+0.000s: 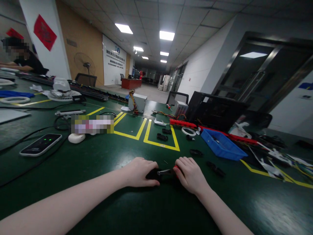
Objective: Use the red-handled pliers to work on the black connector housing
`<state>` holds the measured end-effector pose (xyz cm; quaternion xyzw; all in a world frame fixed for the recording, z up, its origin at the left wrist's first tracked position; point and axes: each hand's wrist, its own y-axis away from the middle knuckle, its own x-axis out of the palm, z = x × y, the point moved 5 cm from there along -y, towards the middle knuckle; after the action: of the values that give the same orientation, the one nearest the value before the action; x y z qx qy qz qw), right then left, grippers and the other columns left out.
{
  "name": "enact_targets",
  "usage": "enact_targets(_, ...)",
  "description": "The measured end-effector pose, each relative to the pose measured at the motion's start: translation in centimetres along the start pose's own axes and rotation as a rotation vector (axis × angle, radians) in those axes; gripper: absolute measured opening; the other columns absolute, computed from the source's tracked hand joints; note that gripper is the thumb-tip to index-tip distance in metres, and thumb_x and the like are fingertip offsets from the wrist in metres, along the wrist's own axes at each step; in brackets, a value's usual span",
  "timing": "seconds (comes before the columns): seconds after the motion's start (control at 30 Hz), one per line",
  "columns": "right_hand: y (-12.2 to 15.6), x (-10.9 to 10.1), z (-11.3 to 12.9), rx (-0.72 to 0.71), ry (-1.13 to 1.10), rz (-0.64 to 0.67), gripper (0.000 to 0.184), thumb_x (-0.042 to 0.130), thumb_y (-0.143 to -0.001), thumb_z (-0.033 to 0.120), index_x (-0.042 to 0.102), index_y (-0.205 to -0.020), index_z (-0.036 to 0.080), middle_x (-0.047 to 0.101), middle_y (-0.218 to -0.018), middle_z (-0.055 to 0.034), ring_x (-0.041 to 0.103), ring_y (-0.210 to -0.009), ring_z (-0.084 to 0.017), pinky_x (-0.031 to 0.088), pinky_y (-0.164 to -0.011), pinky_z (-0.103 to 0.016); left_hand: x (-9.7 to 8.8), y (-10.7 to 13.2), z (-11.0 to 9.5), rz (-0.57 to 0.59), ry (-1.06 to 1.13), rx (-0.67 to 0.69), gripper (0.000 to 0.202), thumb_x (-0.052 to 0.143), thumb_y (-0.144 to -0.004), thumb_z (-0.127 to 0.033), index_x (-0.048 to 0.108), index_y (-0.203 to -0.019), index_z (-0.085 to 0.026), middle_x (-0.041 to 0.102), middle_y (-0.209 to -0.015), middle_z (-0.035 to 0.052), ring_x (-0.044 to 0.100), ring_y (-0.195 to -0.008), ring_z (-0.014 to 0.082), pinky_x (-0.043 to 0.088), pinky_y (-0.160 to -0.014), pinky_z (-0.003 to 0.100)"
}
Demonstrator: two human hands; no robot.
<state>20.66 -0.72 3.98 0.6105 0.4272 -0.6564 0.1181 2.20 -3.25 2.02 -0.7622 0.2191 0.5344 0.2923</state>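
Note:
My left hand [141, 171] is closed round a small black plastic part [153, 174], most of it covered by the fingers. Pliers [165, 172] with slim metal jaws and a red grip are held in my right hand [192, 174], the handles largely hidden in the palm. Their jaw tips point left and meet the black part; whether they pinch it I cannot tell. Just beyond the jaws a thin pin-like piece [165, 162] lies on the green tabletop [117, 209]. Further black plastic pieces [196, 152] are scattered beyond and right of my right hand.
Right of the hands stands a blue tray [223, 145]. Behind it are a red strip [183, 123] and a large black panel [215, 109]. A metal power supply box [140, 103] with wires sits farther back. On the left are a white-edged device [41, 144] and cables; a person [26, 60] sits beyond.

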Motion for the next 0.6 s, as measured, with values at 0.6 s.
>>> enact_targets(0.6, -0.15, 0.53, 0.21, 0.105, -0.031, 0.117, 0.019, 0.067, -0.073, 0.030, 0.051, -0.078, 0.022, 0.059, -0.083, -0.0027, 0.052, -0.075, -0.019, 0.036, -0.067, -0.032, -0.29, 0.33, -0.58, -0.061, -0.115, 0.065, 0.031, 0.055, -0.093, -0.051, 0.058, -0.095, -0.019, 0.071, -0.088, 0.0025, 0.067, -0.073, 0.0206, 0.045, -0.067, 0.030)
